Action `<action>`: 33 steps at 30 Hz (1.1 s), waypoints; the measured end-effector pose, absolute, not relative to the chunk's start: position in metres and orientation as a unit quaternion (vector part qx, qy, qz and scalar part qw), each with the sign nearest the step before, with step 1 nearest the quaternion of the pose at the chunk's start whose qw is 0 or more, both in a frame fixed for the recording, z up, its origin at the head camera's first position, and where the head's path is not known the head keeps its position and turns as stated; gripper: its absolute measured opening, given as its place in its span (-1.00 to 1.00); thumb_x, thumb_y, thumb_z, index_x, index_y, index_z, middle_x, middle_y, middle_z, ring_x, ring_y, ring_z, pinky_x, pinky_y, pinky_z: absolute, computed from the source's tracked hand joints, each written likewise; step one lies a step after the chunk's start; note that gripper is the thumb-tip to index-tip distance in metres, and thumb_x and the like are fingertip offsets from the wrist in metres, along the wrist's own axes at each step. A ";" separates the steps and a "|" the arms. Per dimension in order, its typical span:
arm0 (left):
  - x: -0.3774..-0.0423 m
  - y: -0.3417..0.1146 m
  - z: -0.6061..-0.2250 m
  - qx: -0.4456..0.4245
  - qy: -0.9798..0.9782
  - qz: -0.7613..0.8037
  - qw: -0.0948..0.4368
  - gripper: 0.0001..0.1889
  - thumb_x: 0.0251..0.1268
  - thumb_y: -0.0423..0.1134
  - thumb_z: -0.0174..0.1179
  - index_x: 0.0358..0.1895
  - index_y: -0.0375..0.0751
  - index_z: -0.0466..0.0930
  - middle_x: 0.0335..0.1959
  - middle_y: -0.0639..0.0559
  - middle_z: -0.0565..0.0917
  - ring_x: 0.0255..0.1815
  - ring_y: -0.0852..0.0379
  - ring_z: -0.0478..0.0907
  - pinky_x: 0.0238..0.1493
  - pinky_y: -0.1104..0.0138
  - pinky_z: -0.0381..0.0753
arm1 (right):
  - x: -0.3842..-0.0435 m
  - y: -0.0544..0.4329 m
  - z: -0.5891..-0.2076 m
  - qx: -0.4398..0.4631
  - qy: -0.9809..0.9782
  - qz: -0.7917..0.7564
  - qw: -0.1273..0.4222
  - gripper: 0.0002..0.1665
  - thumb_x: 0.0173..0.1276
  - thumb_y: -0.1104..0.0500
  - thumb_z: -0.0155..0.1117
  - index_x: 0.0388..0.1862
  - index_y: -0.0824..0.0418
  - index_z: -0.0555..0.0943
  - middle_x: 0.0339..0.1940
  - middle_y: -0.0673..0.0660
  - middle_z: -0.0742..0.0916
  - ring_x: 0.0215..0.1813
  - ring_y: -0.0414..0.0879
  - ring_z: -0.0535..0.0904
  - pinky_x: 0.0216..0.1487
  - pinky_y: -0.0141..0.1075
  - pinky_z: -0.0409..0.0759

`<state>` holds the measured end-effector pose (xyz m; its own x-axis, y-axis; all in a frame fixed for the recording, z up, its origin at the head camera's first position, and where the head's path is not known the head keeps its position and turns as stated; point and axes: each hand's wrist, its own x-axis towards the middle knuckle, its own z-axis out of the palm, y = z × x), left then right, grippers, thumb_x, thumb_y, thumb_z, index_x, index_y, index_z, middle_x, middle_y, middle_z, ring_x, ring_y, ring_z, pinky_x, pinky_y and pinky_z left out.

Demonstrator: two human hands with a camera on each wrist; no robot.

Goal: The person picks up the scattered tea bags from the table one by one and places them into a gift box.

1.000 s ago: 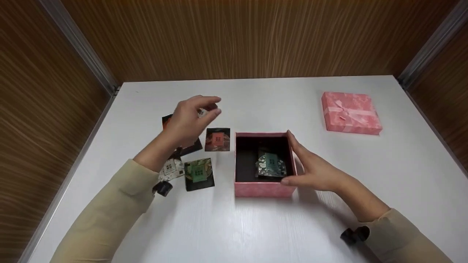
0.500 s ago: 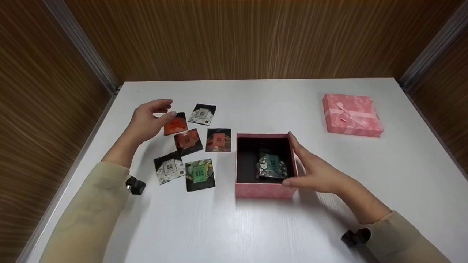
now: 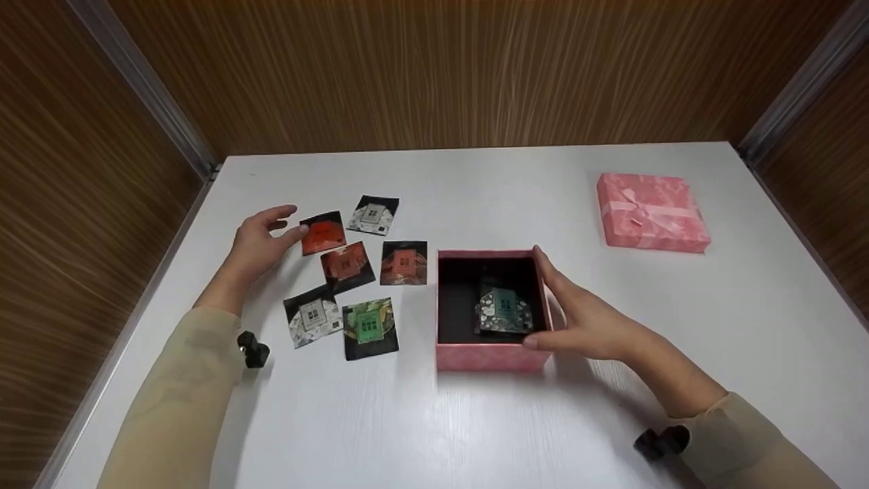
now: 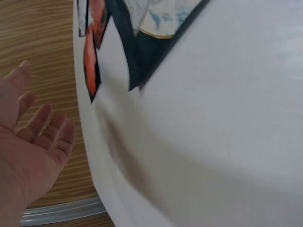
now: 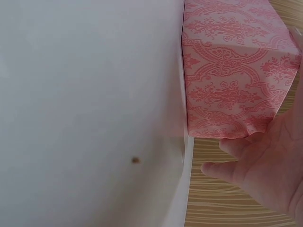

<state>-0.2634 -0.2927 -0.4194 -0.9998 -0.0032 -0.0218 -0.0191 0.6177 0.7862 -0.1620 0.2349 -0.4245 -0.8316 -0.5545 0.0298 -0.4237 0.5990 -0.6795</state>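
My left hand point(image 3: 258, 243) hovers at the left edge of an orange-and-black sachet point(image 3: 322, 234), its thumb tip right by it. In the left wrist view the fingers point(image 4: 52, 130) are loosely bent with nothing between them. My right hand point(image 3: 587, 319) holds the right side of a pink lidless gift box point(image 3: 490, 358), thumb on the front rim and a finger along the back corner. Pink damask paper covers the box wall point(image 5: 227, 90) in the right wrist view. Inside the black interior lies a dark sachet point(image 3: 504, 309) with a green label.
Around the orange sachet lie a white-and-black sachet point(image 3: 373, 214), two reddish sachets, one being the right-hand sachet point(image 3: 404, 263), another white sachet point(image 3: 313, 316) and a green sachet point(image 3: 370, 328). A pink lid with a bow point(image 3: 653, 212) sits at the back right. Wooden panels point(image 3: 434, 75) enclose the table.
My left hand has moved left and down from above the sachets to beside the orange one, uncovering the others. The right hand stays on the box.
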 end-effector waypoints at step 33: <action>-0.285 -0.292 -0.448 -0.023 0.920 0.382 0.077 -0.19 0.60 -0.05 0.24 0.71 -0.26 0.08 0.66 -0.37 0.14 0.68 -0.31 0.06 0.62 -0.14 0.08 | -0.160 0.236 -0.421 -0.268 0.895 -0.343 0.099 0.56 0.22 -0.28 0.59 0.81 0.01 -0.31 0.77 0.21 0.06 0.71 0.18 0.06 0.60 0.21 0.13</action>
